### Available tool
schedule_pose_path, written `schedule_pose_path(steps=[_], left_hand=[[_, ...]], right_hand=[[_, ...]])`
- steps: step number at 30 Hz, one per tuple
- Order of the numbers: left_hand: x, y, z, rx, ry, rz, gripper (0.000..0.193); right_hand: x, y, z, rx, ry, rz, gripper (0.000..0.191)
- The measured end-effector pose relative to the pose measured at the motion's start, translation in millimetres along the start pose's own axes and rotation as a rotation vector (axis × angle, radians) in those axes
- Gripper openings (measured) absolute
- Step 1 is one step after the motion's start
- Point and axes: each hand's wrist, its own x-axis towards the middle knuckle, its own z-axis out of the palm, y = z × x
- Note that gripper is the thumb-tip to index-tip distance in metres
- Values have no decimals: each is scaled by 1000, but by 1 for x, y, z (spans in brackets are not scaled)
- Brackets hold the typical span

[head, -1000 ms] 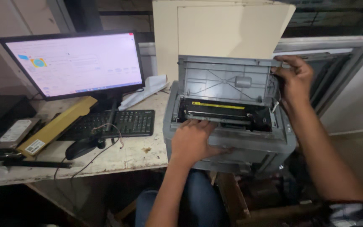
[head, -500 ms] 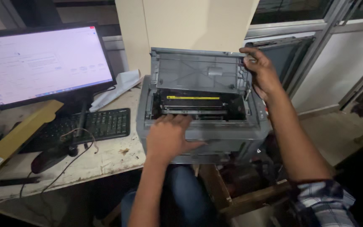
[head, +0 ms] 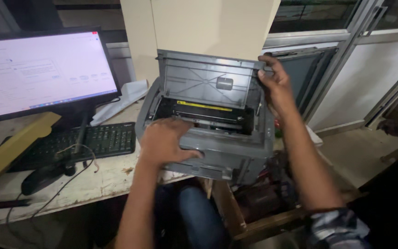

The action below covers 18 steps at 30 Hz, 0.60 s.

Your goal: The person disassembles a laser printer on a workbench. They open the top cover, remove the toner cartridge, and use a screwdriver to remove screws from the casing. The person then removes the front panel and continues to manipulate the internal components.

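A grey laser printer [head: 226,152] sits at the desk's right end with its top lid [head: 208,78] raised. Inside shows a black cartridge bay with a yellow strip [head: 203,106]. My right hand [head: 275,83] grips the lid's upper right corner and holds it up. My left hand [head: 164,140] lies flat on the printer's front edge, fingers at the mouth of the bay, holding nothing that I can see.
A lit monitor [head: 42,74] stands at the left, with a black keyboard [head: 88,140], a black mouse [head: 40,177] and loose cables on the worn white desk [head: 88,184]. A yellow box [head: 10,150] lies at far left. A beige column rises behind the printer.
The view has swung right and closer to the printer. Both hands keep their places, right on the lid corner, left on the printer's front edge.
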Motion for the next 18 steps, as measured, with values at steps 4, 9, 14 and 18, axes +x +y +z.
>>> schedule_pose_path(steps=[4, 9, 14, 18], left_hand=[[2, 2, -4, -203, 68, -153, 58], [25, 26, -1, -251, 200, -449, 34], [73, 56, 25, -223, 435, -4, 17], [124, 82, 72, -262, 368, 176, 33]], right_hand=[[-4, 5, -3, -30, 70, -31, 40], [-2, 12, -11, -90, 138, -23, 37], [-2, 21, -24, -86, 127, 10, 29], [0, 26, -30, 19, 102, 50, 25]])
